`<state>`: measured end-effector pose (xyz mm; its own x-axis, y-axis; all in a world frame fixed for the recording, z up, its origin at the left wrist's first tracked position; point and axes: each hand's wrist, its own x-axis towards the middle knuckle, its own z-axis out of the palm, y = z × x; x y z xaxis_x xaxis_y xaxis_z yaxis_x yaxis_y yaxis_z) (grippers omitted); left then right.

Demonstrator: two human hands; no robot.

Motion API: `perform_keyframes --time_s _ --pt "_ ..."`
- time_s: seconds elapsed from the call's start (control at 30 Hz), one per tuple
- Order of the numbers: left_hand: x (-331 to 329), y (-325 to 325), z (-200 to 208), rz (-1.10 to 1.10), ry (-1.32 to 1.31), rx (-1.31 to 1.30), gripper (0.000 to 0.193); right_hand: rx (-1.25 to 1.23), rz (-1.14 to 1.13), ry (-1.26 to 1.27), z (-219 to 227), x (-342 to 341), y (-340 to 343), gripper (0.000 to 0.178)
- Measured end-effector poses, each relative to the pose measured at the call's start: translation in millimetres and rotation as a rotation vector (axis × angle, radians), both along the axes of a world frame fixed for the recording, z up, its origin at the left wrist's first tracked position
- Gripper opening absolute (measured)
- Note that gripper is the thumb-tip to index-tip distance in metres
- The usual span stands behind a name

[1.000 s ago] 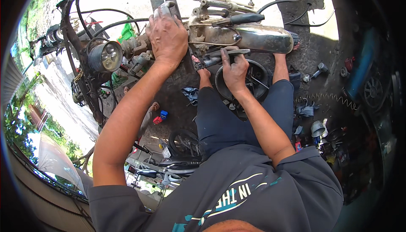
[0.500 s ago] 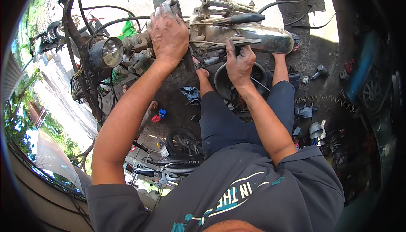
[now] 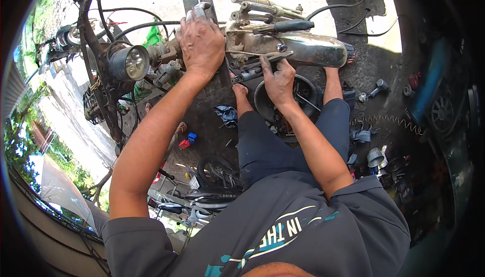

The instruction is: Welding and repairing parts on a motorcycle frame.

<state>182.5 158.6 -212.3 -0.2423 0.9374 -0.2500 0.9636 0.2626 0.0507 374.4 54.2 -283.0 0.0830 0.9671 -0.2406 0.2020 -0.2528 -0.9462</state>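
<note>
A stripped motorcycle stands in front of me, with a round headlight [image 3: 130, 62], dark handlebars and a silver exhaust pipe [image 3: 308, 48]. My left hand [image 3: 201, 42] lies palm down on the metal frame [image 3: 230, 37] near its top, fingers wrapped over a grey part. My right hand [image 3: 277, 79] grips a thin metal tool [image 3: 260, 64] pressed against the underside of the engine, just below the exhaust. A black-handled screwdriver [image 3: 285, 26] rests on top of the frame.
A round dark engine cover [image 3: 303, 87] sits below my right hand between my legs. Loose parts, a coiled spring [image 3: 389, 121] and a metal funnel [image 3: 375, 156] lie on the oily ground at right. Another parked motorcycle [image 3: 202, 196] is at lower left.
My right hand has moved up from the round cover to the engine's underside and taken the thin tool. My left hand has stayed on the frame.
</note>
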Motion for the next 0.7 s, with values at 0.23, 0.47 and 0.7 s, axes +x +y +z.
perform_keyframes --time_s 0.23,0.47,0.7 --pt "-2.3 -3.7 -3.3 -0.022 0.004 0.001 0.052 -0.068 -0.076 0.032 5.6 1.0 -2.2 0.016" --pt "1.6 -4.7 -4.6 -0.067 0.019 0.162 0.038 -0.123 -0.106 0.075 10.1 4.2 1.6 0.016" --pt "-6.5 -7.8 -6.4 -0.036 0.003 0.094 0.05 -0.072 -0.084 0.035 3.5 4.7 4.5 0.017"
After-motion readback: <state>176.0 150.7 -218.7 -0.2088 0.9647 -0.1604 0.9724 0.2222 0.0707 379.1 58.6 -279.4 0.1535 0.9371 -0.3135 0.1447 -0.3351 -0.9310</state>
